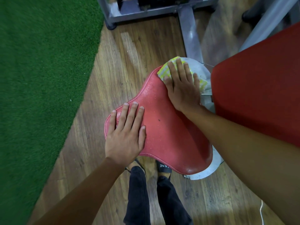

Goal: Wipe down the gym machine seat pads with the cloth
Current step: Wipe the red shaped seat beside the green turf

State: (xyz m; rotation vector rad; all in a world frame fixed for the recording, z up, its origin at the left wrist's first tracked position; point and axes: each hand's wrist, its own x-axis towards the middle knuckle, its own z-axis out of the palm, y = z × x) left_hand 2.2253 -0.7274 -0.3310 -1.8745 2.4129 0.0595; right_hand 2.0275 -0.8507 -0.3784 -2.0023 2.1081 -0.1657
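A red, saddle-shaped seat pad (pixel 164 127) fills the middle of the view, its surface speckled with wet droplets. My right hand (pixel 183 88) lies flat on a yellow-and-white checked cloth (pixel 164 71), pressing it onto the pad's far end. Part of the cloth is hidden under the palm. My left hand (pixel 126 132) rests flat on the pad's near left lobe, fingers spread and holding nothing. A second red pad (pixel 259 95), the backrest, stands at the right.
Grey metal machine frame (pixel 190 34) runs across the top and down toward the seat. A white base plate (pixel 203 173) shows beneath the pad. Green artificial turf (pixel 40 70) covers the left; wooden floor lies around. My legs and sandals (pixel 164 166) stand below the pad.
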